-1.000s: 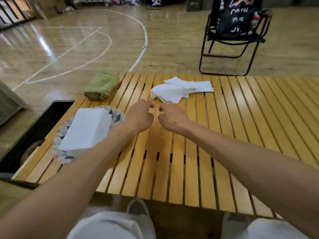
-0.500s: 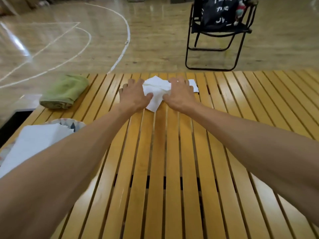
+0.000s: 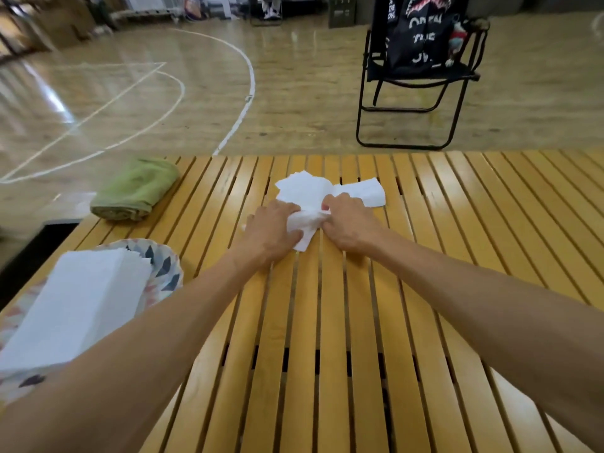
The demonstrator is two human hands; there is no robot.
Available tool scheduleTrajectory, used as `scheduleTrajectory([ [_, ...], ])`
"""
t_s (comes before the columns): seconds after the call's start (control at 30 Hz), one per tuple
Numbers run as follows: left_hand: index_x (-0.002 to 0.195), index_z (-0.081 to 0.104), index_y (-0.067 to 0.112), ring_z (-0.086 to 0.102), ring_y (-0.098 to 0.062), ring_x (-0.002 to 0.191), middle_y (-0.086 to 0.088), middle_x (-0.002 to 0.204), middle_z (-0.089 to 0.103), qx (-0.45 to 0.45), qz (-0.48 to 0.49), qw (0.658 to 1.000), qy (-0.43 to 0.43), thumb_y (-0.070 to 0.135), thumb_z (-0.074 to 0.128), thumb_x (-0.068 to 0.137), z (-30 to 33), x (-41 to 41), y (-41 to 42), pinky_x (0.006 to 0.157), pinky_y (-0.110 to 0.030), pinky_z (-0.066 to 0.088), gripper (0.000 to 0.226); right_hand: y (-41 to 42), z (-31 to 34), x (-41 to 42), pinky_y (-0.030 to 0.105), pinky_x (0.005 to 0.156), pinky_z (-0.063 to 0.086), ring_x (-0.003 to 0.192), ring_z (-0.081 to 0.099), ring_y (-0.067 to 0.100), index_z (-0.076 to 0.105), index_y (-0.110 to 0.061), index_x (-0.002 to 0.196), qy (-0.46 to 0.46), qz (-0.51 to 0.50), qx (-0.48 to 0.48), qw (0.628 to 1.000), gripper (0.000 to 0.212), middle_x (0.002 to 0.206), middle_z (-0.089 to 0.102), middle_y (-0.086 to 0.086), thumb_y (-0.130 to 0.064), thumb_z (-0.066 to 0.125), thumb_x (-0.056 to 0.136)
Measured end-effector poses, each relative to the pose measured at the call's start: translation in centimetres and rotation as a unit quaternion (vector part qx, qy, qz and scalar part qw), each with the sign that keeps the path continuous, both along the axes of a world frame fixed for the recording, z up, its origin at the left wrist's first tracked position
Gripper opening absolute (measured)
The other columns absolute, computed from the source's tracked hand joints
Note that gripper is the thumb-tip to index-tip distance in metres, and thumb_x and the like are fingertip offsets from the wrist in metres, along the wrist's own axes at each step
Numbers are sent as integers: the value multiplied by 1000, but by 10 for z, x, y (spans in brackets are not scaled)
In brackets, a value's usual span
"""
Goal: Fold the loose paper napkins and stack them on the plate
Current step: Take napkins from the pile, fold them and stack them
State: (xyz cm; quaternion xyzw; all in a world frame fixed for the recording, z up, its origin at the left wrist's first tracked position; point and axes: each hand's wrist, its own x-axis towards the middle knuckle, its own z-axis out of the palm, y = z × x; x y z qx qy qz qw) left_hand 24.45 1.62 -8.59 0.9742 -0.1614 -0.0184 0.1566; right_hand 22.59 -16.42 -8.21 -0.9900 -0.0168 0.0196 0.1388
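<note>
1. Both hands are on the loose napkins [image 3: 327, 194], a rumpled white heap lying near the far middle of the slatted bench [image 3: 457, 223].
2. The left hand [image 3: 273, 228] has its fingers curled round the near part of one sheet, gripping it; the right hand [image 3: 348, 223] pinches the same bunched paper from the other side, knuckles up.
3. Over at the near left corner sits the patterned plate [image 3: 165, 266], with a neat block of folded napkins [image 3: 78, 305] already on it. So the job looks partly done, and this sheet seems to be the next one up.
4. Risk one: the paper between the hands is scrunched tight. Pull the hands apart too sharply and thin tissue like this may well tear.
5. Risk two: sheets overlap in the heap, so lifting one could drag its neighbours along or send them sliding.
6. Risk three: a corner could catch in a gap between the slats and spoil the crease.
7. Risk four: the left forearm crosses right beside the plate; a careless swing back might nudge the stack.
8. A rolled green towel [image 3: 137, 191] lies well clear at far left.
</note>
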Motion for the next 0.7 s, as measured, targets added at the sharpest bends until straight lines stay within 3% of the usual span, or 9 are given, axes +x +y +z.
scheduleTrajectory([
  [0.13,136,52,31,49,-26,126,1,138,53,-17,-8,1000,-7,38,60,89,-11,-46,9,103,-50,42,48,0,0,-47,47,91,49,111,53,30,52,-23,129,-9,8,18,1000,34,124,57,9,-38,46,99],
  [0.27,144,43,29,42,-25,134,0,149,44,-8,2,1000,-8,33,61,91,-6,-74,11,111,-45,32,56,1,15,-75,45,92,47,110,56,30,54,-22,131,-12,-24,48,998,37,126,60,9,-43,45,101],
  [0.43,151,32,26,36,-25,139,-1,153,38,-20,33,998,-47,39,65,90,11,-81,16,116,-43,25,71,-2,29,-84,43,103,37,124,50,27,54,-21,135,-52,-16,38,998,41,136,57,6,-38,58,98],
  [0.6,147,39,22,38,-24,137,-2,149,42,-54,35,997,-51,34,59,95,19,-76,19,115,-42,26,58,-13,31,-81,39,100,43,124,52,26,55,-20,134,-42,-1,21,999,38,139,56,5,-21,62,97],
  [0.7,146,41,21,39,-24,135,-3,148,43,-51,33,997,-38,33,59,95,18,-76,16,115,-42,27,56,-18,29,-78,39,100,46,123,55,25,60,-20,129,-47,5,22,999,31,136,60,4,-25,61,98],
])
